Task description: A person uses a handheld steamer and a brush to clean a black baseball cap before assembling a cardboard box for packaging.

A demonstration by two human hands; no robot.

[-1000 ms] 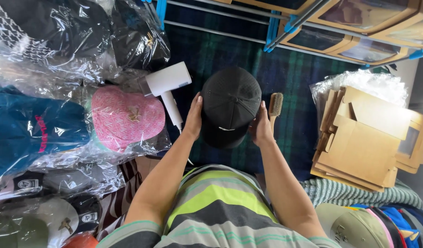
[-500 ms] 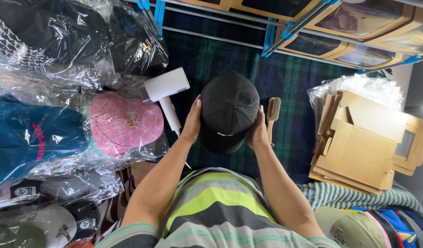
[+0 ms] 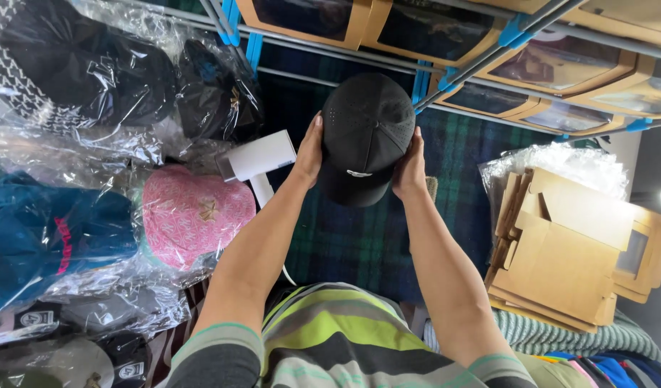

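Two hands are gripping one black baseball cap (image 3: 366,136) between them, held out above the plaid blanket (image 3: 345,237): the left hand (image 3: 309,154) is pressing its left side, the right hand (image 3: 411,167) its right. Its brim is pointing back toward the person, crown away, toward the cardboard boxes (image 3: 309,18) on the rack.

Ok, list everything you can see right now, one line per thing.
black perforated fabric cap: one, held up at centre between both hands
white handheld steamer: one, on the plaid blanket, left of the cap
pink patterned cap in clear plastic bag: one, left
teal bagged cap: one, far left
black bagged caps: several, upper left
flat brown cardboard boxes: stack, right
dark green plaid blanket: one, underneath
windowed cardboard boxes on rack: several, top
left hand: on cap's left side
right hand: on cap's right side
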